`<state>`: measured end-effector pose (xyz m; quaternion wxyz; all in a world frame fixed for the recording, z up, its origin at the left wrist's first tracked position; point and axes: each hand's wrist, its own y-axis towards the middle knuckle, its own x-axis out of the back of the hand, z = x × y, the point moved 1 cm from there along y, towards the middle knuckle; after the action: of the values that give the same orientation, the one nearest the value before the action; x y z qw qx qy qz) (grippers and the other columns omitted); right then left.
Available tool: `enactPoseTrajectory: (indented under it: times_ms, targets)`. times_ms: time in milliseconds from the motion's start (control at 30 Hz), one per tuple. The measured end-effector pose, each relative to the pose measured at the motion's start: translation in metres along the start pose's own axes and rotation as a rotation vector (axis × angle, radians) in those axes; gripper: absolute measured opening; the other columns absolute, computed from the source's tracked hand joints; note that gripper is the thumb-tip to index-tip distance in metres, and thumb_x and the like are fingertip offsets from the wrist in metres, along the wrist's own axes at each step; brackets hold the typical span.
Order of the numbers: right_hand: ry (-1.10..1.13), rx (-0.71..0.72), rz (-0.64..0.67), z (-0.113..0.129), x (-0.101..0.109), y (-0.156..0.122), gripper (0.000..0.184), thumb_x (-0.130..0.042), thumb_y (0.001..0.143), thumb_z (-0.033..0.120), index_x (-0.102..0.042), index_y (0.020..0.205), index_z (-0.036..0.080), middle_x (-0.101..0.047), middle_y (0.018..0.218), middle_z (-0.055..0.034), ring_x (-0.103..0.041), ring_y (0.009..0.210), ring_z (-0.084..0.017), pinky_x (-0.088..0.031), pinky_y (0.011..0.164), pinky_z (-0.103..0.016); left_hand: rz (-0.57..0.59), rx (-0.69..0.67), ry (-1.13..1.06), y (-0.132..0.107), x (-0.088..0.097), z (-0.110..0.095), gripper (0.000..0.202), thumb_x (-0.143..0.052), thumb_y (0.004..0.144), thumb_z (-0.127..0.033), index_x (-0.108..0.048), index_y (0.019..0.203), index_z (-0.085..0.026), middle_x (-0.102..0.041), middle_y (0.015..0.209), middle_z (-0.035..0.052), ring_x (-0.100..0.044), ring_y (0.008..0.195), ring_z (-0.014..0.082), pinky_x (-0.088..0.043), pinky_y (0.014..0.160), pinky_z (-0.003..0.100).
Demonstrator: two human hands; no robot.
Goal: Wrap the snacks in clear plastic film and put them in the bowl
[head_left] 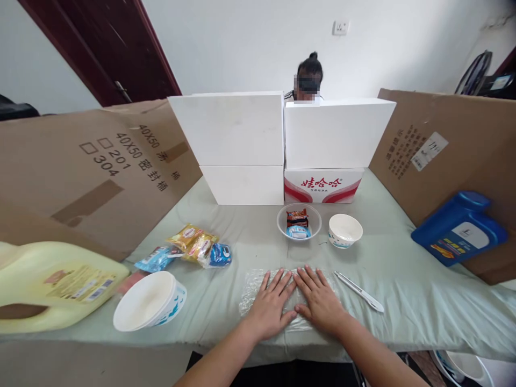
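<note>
My left hand (271, 306) and my right hand (318, 301) lie flat, side by side, on a sheet of clear bubble wrap (250, 293) near the table's front edge. Fingers on both hands are stretched out, and the two hands touch or nearly touch in the middle. A white utility knife (360, 292) rests just right of my right hand. Beyond the hands stand a clear plastic bowl (281, 220) with small snack packets (297, 220) in it and a white paper bowl (345, 230).
Left on the green-covered table (213, 301) are a large paper bowl (149, 301), wrapped snacks (197, 244) and a yellow jug (60, 285). A blue bottle (459, 228) leans at right. White boxes (242, 131) and cardboard panels (92, 172) surround the table; a person (309, 75) is behind.
</note>
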<state>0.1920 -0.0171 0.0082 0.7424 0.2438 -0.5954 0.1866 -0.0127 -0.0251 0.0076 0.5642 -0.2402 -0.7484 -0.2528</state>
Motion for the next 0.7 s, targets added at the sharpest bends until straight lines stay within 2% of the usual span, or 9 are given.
enactPoseTrajectory:
  times_ms: [100,233,300,367,467,567,700]
  targets:
    - [0.004,-0.076,0.057,-0.006,-0.012,-0.009,0.076,-0.039,0.089,0.063,-0.025,0.15,0.02,-0.025,0.156,-0.0091,-0.016,0.144,-0.031,-0.015,0.114,-0.053,-0.019,0.005,0.022,-0.011,0.005,0.016,0.075,-0.058,0.086,-0.054,-0.027,0.149,-0.031,-0.03,0.155,0.0065,-0.024,0.143,0.0298,-0.019,0.115,0.053]
    - [-0.05,-0.197,-0.017,-0.021,-0.018,-0.032,0.079,-0.04,0.088,0.064,-0.024,0.151,0.019,-0.023,0.156,-0.0114,-0.015,0.144,-0.032,-0.016,0.113,-0.055,-0.085,0.119,0.093,-0.043,0.013,0.05,0.071,-0.056,0.087,-0.055,-0.031,0.148,-0.028,-0.032,0.154,0.0098,-0.026,0.142,0.0314,-0.023,0.113,0.052]
    - [-0.059,-0.209,-0.073,-0.024,-0.016,-0.044,0.08,-0.044,0.087,0.062,-0.025,0.15,0.017,-0.024,0.156,-0.013,-0.015,0.144,-0.033,-0.018,0.113,-0.056,-0.144,0.17,0.117,-0.059,0.019,0.06,0.064,-0.054,0.089,-0.05,-0.037,0.146,-0.025,-0.036,0.151,0.0114,-0.027,0.141,0.0327,-0.026,0.112,0.054]
    - [-0.032,-0.142,-0.1,-0.024,-0.01,-0.057,0.081,-0.049,0.085,0.061,-0.027,0.15,0.017,-0.025,0.155,-0.013,-0.016,0.144,-0.033,-0.02,0.114,-0.055,-0.181,0.162,0.095,-0.073,0.024,0.059,0.053,-0.053,0.091,-0.042,-0.047,0.139,-0.023,-0.044,0.146,0.0116,-0.03,0.139,0.0327,-0.029,0.111,0.054]
    - [0.049,0.023,-0.04,-0.021,0.001,-0.079,0.077,-0.058,0.082,0.058,-0.035,0.147,0.023,-0.032,0.153,-0.0092,-0.023,0.142,-0.031,-0.026,0.113,-0.05,-0.108,0.045,-0.022,-0.089,0.031,0.047,0.046,-0.06,0.086,-0.036,-0.056,0.129,-0.024,-0.053,0.137,0.011,-0.039,0.134,0.0318,-0.036,0.109,0.051]
    - [0.099,0.052,-0.003,-0.02,0.012,-0.097,0.056,-0.057,0.087,0.046,-0.047,0.139,0.028,-0.047,0.144,-0.007,-0.041,0.134,-0.027,-0.038,0.107,-0.045,-0.012,-0.011,-0.119,-0.099,0.035,0.036,0.043,-0.065,0.081,-0.03,-0.058,0.124,-0.025,-0.058,0.13,0.0102,-0.045,0.129,0.0304,-0.043,0.106,0.048]
    - [0.128,0.047,-0.04,-0.018,0.019,-0.11,0.03,-0.053,0.092,0.033,-0.062,0.12,0.03,-0.063,0.126,-0.0053,-0.058,0.116,-0.024,-0.048,0.097,-0.04,-0.006,-0.003,-0.188,-0.106,0.037,0.032,0.021,-0.055,0.088,-0.019,-0.065,0.105,-0.025,-0.063,0.122,0.0073,-0.048,0.128,0.0258,-0.045,0.104,0.044]
